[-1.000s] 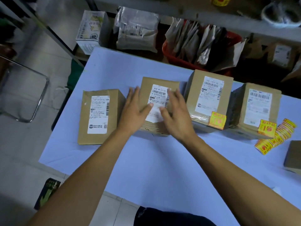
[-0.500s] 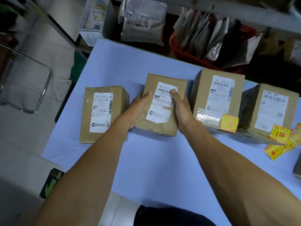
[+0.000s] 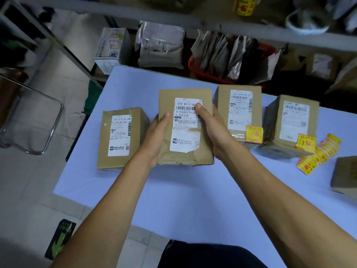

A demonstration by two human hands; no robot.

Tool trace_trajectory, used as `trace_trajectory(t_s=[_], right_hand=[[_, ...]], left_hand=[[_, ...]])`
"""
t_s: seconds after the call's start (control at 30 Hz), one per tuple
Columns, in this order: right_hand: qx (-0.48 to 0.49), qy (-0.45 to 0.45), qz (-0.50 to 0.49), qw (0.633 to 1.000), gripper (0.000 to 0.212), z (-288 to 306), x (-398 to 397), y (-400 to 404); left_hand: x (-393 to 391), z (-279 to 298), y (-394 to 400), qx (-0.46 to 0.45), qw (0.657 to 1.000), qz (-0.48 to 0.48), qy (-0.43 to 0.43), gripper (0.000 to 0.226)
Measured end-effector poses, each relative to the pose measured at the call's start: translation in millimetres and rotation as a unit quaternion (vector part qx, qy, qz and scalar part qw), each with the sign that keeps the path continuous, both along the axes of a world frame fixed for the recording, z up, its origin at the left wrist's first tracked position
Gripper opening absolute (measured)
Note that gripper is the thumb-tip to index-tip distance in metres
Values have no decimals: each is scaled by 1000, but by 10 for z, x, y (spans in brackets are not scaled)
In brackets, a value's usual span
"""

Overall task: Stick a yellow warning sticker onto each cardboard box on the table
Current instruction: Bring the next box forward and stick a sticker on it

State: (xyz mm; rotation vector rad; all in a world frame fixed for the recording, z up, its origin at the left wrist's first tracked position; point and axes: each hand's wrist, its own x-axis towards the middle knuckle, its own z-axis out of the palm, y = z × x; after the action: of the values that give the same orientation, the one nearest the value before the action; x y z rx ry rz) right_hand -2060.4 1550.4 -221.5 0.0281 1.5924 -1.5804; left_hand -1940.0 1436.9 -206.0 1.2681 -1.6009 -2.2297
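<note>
Surface (image 3: 193, 190) under a pale blue cloth, spread across the middle of the view. Row of cardboard boxes along its far half, each bearing a white shipping label. Held box (image 3: 185, 126) at the centre of the row, gripped from both sides and tilted toward the camera; whether its underside touches the cloth cannot be told. No yellow sticker visible on its upper face; label torn along the lower edge. Left box (image 3: 119, 138) just beside the left hand, flat on the cloth, likewise showing no sticker. Third box (image 3: 239, 111) just right of the held one, with a yellow warning sticker (image 3: 254, 134) at its lower right corner. Fourth box (image 3: 289, 124) further right, with a second sticker (image 3: 305, 143) at its lower right corner. Corner of another box (image 3: 344, 176) cut off by the right edge. Left hand (image 3: 156, 136) curled round the held box's left side, thumb on top. Right hand (image 3: 212, 128) curled round the right side, thumb pressed on the label. Strip of yellow stickers (image 3: 318, 153) loose on the cloth between the fourth box and the cut-off one. Red basket (image 3: 195, 68) of grey mailers beyond the far edge.
</note>
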Motion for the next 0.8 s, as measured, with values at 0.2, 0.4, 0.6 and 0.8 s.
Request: trace_trajectory(t_s=[0.2,0.4,0.6,0.8], right_hand=[[-24,9,-35,999,49,473,289,744],[-24,-8,-69,997,36,579,548,1652],[-7,-27,-99,995,38,247,715,2434],[17,-37,-95,995,57,-220,576,2803]], left_hand=[[184,297,644,16,999,-5,34,38],[331,295,1468,21,997,-58,41,36],[425,32,2216,8,996,-91,2,30],[270,-280,2583,29,995,-92,-36,31]])
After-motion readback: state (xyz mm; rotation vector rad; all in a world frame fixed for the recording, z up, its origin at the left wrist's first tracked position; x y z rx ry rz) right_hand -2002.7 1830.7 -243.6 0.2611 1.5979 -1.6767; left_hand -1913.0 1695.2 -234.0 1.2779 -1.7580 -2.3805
